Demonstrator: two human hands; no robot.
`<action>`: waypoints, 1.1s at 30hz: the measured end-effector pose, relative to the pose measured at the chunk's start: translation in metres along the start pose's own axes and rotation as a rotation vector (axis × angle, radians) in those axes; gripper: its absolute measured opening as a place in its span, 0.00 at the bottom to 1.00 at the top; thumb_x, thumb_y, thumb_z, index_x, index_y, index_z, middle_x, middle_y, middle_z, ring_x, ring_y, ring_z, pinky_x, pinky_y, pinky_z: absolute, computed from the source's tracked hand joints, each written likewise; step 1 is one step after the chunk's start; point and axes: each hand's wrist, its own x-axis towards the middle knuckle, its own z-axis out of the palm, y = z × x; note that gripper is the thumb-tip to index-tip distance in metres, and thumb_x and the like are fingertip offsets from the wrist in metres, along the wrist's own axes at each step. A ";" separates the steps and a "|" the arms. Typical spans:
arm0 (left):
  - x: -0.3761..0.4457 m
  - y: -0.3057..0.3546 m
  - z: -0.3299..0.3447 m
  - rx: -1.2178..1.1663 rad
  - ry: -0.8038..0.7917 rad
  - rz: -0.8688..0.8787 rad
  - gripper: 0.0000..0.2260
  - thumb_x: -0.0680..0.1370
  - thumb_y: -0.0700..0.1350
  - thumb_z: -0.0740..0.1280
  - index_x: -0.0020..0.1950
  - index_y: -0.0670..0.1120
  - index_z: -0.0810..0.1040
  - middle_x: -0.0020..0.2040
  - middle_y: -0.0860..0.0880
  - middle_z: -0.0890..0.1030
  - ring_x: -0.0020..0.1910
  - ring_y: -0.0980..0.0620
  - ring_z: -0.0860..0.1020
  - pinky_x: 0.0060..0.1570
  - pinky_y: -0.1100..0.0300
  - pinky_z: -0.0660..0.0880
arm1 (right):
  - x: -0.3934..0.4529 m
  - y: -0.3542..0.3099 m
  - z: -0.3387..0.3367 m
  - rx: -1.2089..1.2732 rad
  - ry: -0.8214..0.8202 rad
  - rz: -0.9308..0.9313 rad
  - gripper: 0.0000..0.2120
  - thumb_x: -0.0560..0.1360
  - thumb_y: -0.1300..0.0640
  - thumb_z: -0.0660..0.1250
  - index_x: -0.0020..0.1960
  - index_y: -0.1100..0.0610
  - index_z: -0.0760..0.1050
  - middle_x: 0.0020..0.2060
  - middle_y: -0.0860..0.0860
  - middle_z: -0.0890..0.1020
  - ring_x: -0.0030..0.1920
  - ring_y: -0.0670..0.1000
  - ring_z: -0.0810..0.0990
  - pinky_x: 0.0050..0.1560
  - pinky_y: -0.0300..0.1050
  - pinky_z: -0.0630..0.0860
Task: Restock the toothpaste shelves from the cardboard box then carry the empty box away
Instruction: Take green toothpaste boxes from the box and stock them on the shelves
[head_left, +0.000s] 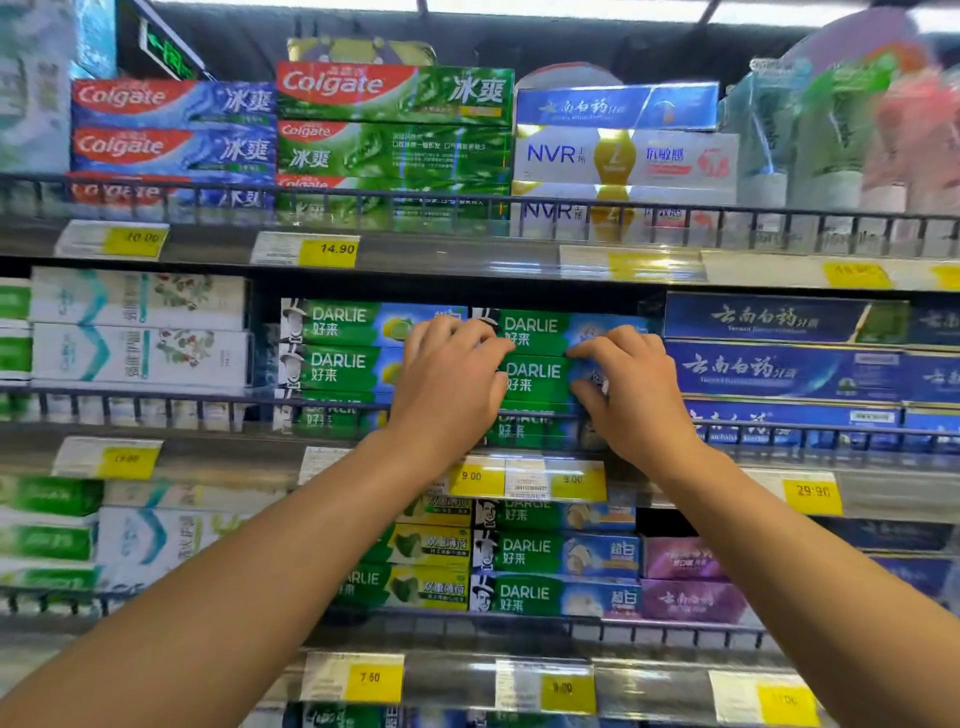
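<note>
Both my hands are up at the middle shelf, on a stack of green and blue Darlie toothpaste boxes (535, 332). My left hand (449, 379) lies over the left ends of these boxes, fingers curled on the top box. My right hand (631, 387) grips the right part of the stack, fingers over the top box and thumb against the one below. A second Darlie stack (337, 338) stands just left of my hands. The cardboard box is not in view.
Colgate boxes (176, 122) and NVR boxes (623, 156) fill the upper shelf. Dark blue boxes (779, 364) stand right of my hands, white boxes (140, 327) to the left. A wire rail (156, 405) fronts each shelf, with yellow price tags (475, 475) below. More Darlie boxes (550, 571) sit on the lower shelf.
</note>
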 end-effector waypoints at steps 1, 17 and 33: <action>0.000 -0.001 0.000 0.008 -0.001 -0.008 0.12 0.76 0.44 0.69 0.58 0.47 0.81 0.54 0.49 0.80 0.56 0.43 0.73 0.62 0.46 0.65 | 0.000 0.001 0.000 0.025 0.003 0.000 0.15 0.72 0.60 0.73 0.58 0.54 0.79 0.50 0.54 0.77 0.51 0.60 0.72 0.48 0.53 0.69; 0.001 -0.010 -0.001 0.058 -0.004 -0.062 0.11 0.77 0.47 0.69 0.58 0.48 0.81 0.52 0.50 0.80 0.54 0.44 0.72 0.58 0.49 0.63 | -0.011 0.015 -0.017 -0.056 0.051 -0.030 0.13 0.74 0.58 0.71 0.58 0.58 0.79 0.49 0.55 0.81 0.47 0.61 0.76 0.48 0.55 0.75; 0.007 -0.011 -0.001 0.016 0.056 -0.055 0.19 0.76 0.46 0.67 0.66 0.46 0.76 0.61 0.46 0.76 0.62 0.43 0.71 0.59 0.45 0.70 | 0.006 0.002 -0.017 -0.086 0.102 -0.014 0.19 0.75 0.54 0.63 0.65 0.59 0.75 0.60 0.56 0.78 0.59 0.61 0.73 0.60 0.55 0.69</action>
